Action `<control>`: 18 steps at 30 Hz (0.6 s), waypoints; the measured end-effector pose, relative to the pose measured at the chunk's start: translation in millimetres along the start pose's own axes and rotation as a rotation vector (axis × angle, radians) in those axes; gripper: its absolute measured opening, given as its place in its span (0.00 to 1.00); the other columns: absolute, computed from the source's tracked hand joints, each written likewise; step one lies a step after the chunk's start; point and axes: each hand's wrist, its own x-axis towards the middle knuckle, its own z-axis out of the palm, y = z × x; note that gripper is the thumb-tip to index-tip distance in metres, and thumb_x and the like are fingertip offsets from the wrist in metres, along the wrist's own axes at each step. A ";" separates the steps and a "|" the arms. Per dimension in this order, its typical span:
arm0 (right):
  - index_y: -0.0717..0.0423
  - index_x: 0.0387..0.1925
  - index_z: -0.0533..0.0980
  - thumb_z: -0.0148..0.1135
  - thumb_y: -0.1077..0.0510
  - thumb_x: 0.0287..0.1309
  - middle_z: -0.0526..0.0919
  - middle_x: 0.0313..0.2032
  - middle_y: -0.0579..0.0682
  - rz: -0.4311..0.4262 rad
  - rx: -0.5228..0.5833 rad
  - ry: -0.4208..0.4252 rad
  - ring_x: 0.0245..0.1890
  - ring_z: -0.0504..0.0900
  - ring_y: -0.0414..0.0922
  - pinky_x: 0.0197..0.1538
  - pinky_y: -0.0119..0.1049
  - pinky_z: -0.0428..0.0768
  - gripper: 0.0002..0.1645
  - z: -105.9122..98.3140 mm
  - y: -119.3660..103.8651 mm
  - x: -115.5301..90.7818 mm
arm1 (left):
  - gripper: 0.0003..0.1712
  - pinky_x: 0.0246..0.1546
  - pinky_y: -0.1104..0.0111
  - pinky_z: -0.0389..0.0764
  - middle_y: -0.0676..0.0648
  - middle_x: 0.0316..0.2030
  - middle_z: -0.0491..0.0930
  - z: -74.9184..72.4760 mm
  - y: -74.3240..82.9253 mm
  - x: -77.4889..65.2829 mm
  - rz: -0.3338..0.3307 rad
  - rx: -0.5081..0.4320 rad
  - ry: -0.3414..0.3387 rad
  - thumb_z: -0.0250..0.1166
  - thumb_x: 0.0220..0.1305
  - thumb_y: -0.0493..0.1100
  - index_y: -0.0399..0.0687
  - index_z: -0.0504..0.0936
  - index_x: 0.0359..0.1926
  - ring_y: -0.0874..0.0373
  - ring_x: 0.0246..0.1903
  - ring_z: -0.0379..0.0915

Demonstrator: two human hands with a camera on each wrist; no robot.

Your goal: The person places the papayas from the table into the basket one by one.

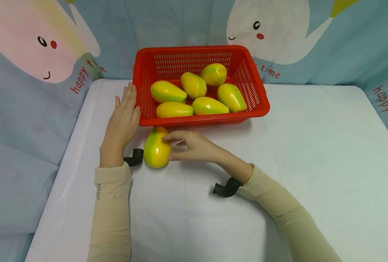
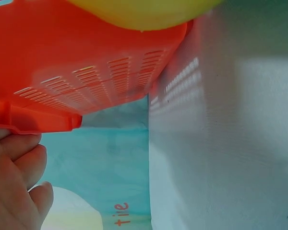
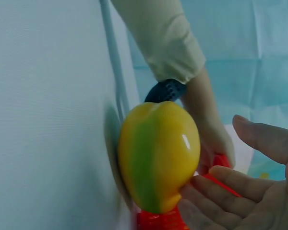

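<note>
A yellow mango with a green stripe lies on the table just in front of the red plastic basket. My right hand is beside the mango's right side. In the right wrist view its fingertips are right at the lower end of the mango, while the thumb stands apart from it. My left hand rests along the basket's left rim with the fingers fairly straight. The left wrist view shows those fingers at the rim's edge.
Several yellow-green mangoes lie inside the basket. A white cloth covers the table. Behind it hangs a blue curtain with cartoon whales. Black wrist mounts stick out beneath both wrists.
</note>
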 end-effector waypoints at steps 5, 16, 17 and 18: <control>0.59 0.59 0.72 0.70 0.54 0.51 0.75 0.58 0.52 -0.006 -0.077 0.023 0.55 0.75 0.47 0.57 0.37 0.73 0.34 3.4 2.6 1.9 | 0.34 0.69 0.59 0.32 0.45 0.73 0.42 0.1 0.4 -0.1 0.000 0.005 0.001 0.40 0.71 0.46 0.42 0.43 0.73 0.56 0.72 0.33; 0.58 0.61 0.71 0.70 0.55 0.51 0.71 0.62 0.52 -0.020 -0.043 0.012 0.58 0.71 0.44 0.59 0.34 0.71 0.35 9.1 8.5 7.1 | 0.34 0.69 0.59 0.32 0.46 0.73 0.42 1.3 -0.6 0.7 0.001 0.008 0.008 0.41 0.71 0.45 0.43 0.43 0.74 0.57 0.72 0.34; 0.58 0.61 0.71 0.71 0.55 0.50 0.70 0.62 0.52 -0.029 -0.043 0.006 0.59 0.70 0.43 0.60 0.33 0.70 0.35 9.7 9.3 7.8 | 0.34 0.69 0.59 0.33 0.46 0.73 0.42 1.4 -0.6 0.7 0.001 0.009 0.008 0.41 0.71 0.45 0.43 0.43 0.74 0.56 0.72 0.34; 0.57 0.61 0.71 0.71 0.55 0.50 0.69 0.63 0.52 -0.039 -0.046 0.001 0.60 0.69 0.43 0.60 0.32 0.68 0.36 10.3 10.3 8.4 | 0.34 0.69 0.58 0.33 0.46 0.73 0.42 1.4 -0.7 0.7 0.002 0.010 0.010 0.41 0.71 0.45 0.43 0.44 0.73 0.56 0.72 0.34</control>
